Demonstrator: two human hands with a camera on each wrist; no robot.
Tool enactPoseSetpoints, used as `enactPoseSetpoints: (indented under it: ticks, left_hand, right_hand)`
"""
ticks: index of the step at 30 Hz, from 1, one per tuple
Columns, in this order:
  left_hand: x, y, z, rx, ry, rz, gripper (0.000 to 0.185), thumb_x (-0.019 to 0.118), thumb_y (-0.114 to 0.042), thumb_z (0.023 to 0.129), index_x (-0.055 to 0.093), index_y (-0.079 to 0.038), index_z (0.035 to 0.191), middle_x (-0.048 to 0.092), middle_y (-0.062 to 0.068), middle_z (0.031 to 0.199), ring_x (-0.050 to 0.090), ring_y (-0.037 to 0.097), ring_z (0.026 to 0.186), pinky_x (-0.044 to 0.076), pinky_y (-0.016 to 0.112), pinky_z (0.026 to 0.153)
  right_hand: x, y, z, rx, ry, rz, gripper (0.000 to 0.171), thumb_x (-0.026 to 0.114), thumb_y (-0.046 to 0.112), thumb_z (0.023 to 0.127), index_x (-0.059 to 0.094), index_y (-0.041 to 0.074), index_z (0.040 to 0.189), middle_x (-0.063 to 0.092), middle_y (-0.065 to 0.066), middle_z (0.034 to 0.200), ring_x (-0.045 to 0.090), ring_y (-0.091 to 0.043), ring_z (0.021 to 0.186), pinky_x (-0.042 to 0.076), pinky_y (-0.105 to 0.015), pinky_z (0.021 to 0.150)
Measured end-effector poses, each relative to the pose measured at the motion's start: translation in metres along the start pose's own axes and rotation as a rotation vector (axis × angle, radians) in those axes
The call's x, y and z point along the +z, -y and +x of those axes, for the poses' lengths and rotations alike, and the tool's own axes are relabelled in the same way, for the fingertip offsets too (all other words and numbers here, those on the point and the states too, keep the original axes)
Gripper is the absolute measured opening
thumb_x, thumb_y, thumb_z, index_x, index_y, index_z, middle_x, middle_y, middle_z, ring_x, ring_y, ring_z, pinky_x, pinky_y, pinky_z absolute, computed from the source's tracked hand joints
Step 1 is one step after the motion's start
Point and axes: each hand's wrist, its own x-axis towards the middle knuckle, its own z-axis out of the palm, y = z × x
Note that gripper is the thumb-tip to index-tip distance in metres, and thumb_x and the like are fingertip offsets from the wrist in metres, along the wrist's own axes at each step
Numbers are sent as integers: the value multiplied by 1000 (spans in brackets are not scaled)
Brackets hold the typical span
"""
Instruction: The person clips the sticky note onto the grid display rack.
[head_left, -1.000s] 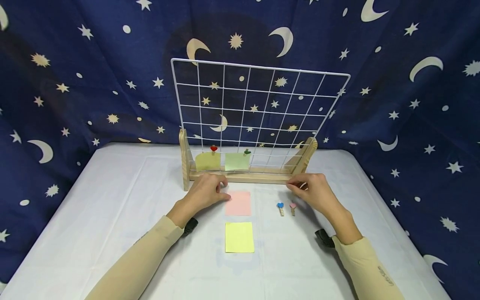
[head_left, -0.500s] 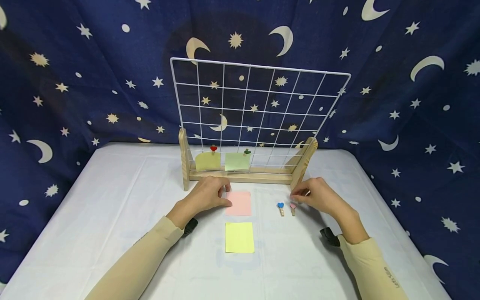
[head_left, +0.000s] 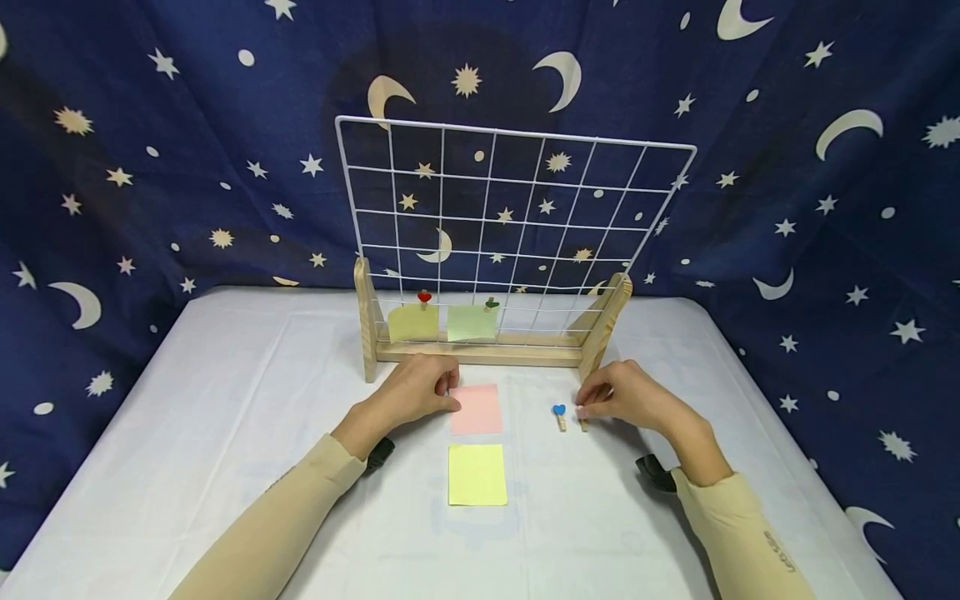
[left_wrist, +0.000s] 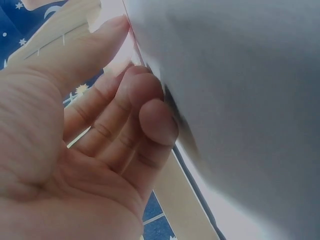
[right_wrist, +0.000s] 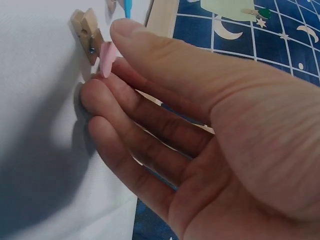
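Observation:
In the head view my left hand point(head_left: 408, 390) rests on the table by the pink sticky note point(head_left: 478, 410), its thumb tip right at the note's left edge. The left wrist view shows the other fingers loosely bent against the tabletop. My right hand point(head_left: 628, 398) is over a small wooden clothespin point(right_wrist: 89, 36) with a pink heart point(right_wrist: 106, 58). Its thumb and fingertips stand on either side of the heart, with a gap under the thumb. The clothespin lies on the table, partly hidden by the hand in the head view. A clothespin with a blue heart point(head_left: 559, 411) lies just left of it.
A yellow sticky note point(head_left: 477, 475) lies in front of the pink one. Behind stands a white wire grid point(head_left: 517, 179) on a wooden base point(head_left: 517, 354). Yellow point(head_left: 412, 323) and green point(head_left: 471, 323) notes hang there, from red-heart point(head_left: 424, 297) and green-heart point(head_left: 491, 303) clothespins.
My right hand has come down and toward me from beside the wooden base to the pink-heart clothespin, now partly covering it. The left hand stays at the pink note with only slight movement.

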Motion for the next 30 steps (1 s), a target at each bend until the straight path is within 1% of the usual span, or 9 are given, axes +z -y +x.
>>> enactPoseSetpoints:
  ticks: [9,19,26,30]
  left_hand:
    - [3,-1,1,20,7,-7,25,93,-19,81,69,-14,84,56,-7,68,52,8,65,41,26,62]
    - [2,0,1,43,-15,28,17,87,-13,87,70,-14,84,58,-7,70,52,8,66,41,25,61]
    - [1,-2,-1,31,-21,34,16,86,-13,88,71,-14,85,59,-7,71,53,9,66,42,26,62]
    - [0,-3,-1,27,-35,42,13,83,-11,90,72,-13,86,62,-6,73,54,10,67,43,27,62]
  right_hand:
    - [3,-3,0,30,4,7,9,88,16,85,80,16,88,75,6,81,68,-10,73,55,-23,66]
    - [4,-3,1,33,3,8,10,88,15,86,78,16,86,74,6,79,66,-9,71,54,-24,65]
    - [2,0,0,31,26,-2,10,86,14,88,77,15,88,72,6,79,64,-10,72,53,-24,66]
    - [0,3,0,27,38,-3,10,85,14,88,75,15,89,70,6,80,63,-11,74,52,-25,67]
